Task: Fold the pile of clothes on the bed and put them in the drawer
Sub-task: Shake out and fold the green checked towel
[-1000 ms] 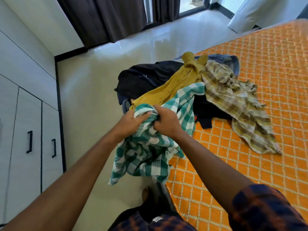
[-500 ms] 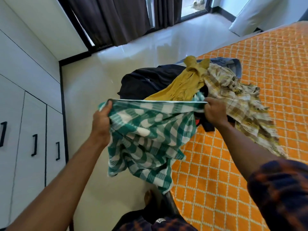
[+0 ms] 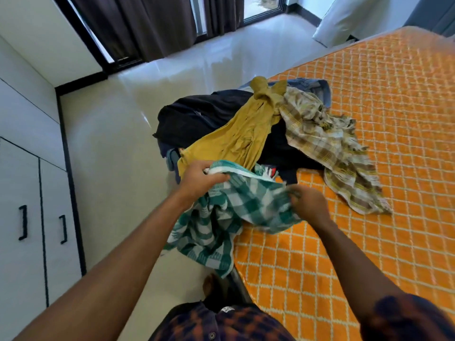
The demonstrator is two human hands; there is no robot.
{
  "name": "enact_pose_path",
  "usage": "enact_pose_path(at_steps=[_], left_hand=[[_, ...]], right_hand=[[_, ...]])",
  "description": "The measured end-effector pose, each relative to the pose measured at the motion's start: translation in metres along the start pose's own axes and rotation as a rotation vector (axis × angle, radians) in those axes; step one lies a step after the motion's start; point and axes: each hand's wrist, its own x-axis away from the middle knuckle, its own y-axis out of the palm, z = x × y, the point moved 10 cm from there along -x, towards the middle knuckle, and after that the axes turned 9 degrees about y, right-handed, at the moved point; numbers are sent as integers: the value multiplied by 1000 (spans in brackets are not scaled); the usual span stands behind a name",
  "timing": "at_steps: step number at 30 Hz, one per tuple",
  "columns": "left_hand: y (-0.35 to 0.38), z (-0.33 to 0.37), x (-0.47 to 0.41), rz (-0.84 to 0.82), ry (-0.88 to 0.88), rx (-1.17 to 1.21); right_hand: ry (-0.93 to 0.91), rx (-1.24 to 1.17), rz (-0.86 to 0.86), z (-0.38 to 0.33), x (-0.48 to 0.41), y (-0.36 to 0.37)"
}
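Head view
Left hand: the left hand (image 3: pixel 199 179) sat just left of centre, its grip closed on the white-banded top edge of the green checked cloth (image 3: pixel 236 212).
Right hand: the right hand (image 3: pixel 307 205) lay at about 3 o'clock from the left hand, fingers pinched shut on a bunched edge of the same cloth; the hand was blurred.
Green checked cloth: it stretched between the two hands over the near-left edge of the bed (image 3: pixel 369 168), with its lower part hanging off that edge toward 7 o'clock, above the floor (image 3: pixel 110 143).
Pile of clothes: the pile lay on the bed at 12 o'clock from the hands, right at the bed's left edge.
Mustard garment: the mustard garment (image 3: pixel 236 136) ran across the top of the pile, its near end touching the left hand's side of the cloth.
Dark garment: a black garment (image 3: pixel 197 116) lay beneath the mustard one, bulging over the bed's edge.
Brown plaid cloth: the brown plaid cloth (image 3: pixel 332 148) spread from the pile toward 4 o'clock, flat on the orange cover.
Blue garment: a bit of blue denim (image 3: pixel 317 88) showed at the pile's far side.
Cabinet: white cabinet doors (image 3: pixel 29 217) with black handles stood at 9 o'clock, shut.
Curtains: dark curtains (image 3: pixel 147 23) hung at 12 o'clock.
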Motion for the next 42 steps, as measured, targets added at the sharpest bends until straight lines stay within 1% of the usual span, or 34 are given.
enact_pose_path(at_steps=[2, 5, 7, 8, 10, 11, 12, 13, 14, 15, 16, 17, 18, 19, 20, 21, 22, 23, 24, 25, 26, 28, 30, 31, 33, 34, 35, 37, 38, 40, 41, 42], left_hand=[[6, -4, 4, -104, -7, -62], [-4, -1, 5, -62, 65, -54], [-7, 1, 4, -56, 95, -66], [-9, -1, 1, -39, 102, -118], [-20, -11, -4, 61, 81, -238], [-27, -14, -5, 133, 49, -226], [-32, -19, -7, 193, 6, -158], [-33, -24, -8, 221, -43, -88], [-30, -25, -9, 207, -70, -46], [-24, -26, -12, 156, -96, -22], [-13, -28, -14, 81, -123, -6], [-2, -29, -15, 16, -151, 27], [6, -35, -18, -23, -179, 55], [14, -34, -19, -52, -203, 87], [20, -37, -21, -50, -233, 117], [25, -35, -21, -35, -260, 169], [28, -37, -20, -1, -311, 240], [32, -42, -19, 30, -365, 339], [36, -45, -17, 39, -421, 425], [39, -48, -15, 50, -463, 481], [41, -54, -13, 53, -508, 496], [39, -75, -10, 91, -569, 523], [32, -96, -5, 184, -615, 443], [29, -97, -3, 225, -602, 422], [29, -82, -2, 259, -485, 343], [33, -67, -4, 221, -391, 258], [37, -52, -5, 183, -289, 148], [55, -23, -4, 58, -112, 60], [64, -15, -3, -12, -50, 26], [78, -7, -2, -119, 47, -99], [84, -6, -2, -175, 89, -188], [89, -3, -1, -221, 124, -277]], right_hand=[[211, -84, 151, 66, 0, -25], [471, -112, 286, 142, 12, -48], [670, -196, 375, 178, 26, -51], [833, -319, 435, 197, 38, -47], [1194, -734, 572, 223, 64, -26], [1293, -1015, 613, 227, 65, -8], [1298, -1294, 620, 219, 56, 4], [1217, -1559, 595, 209, 36, 12], [1103, -1772, 548, 194, 13, 12], [992, -1923, 472, 170, -8, 6], [838, -2045, 344, 134, -25, -7], [642, -2129, 184, 90, -38, -25], [436, -2110, 33, 42, -42, -50], [216, -2041, -108, -9, -37, -75], [18, -1895, -227, -60, -21, -95], [-155, -1687, -336, -103, -5, -102], [-285, -1445, -440, -142, 16, -100], [-363, -1217, -552, -171, 36, -85], [-423, -1046, -651, -187, 55, -65], [-485, -941, -709, -197, 72, -48], [-527, -885, -739, -201, 85, -35], [-562, -852, -817, -198, 99, -12], [-521, -858, -924, -183, 104, -1], [-491, -886, -979, -174, 102, 2], [-395, -1022, -1051, -153, 90, 10], [-308, -1099, -1025, -141, 79, 15], [-193, -1163, -953, -128, 64, 20], [49, -1210, -686, -97, 34, 24], [124, -1223, -614, -90, 27, 24], [146, -1224, -580, -93, 25, 23], [120, -1212, -551, -98, 26, 20], [86, -1187, -482, -102, 26, 16]])
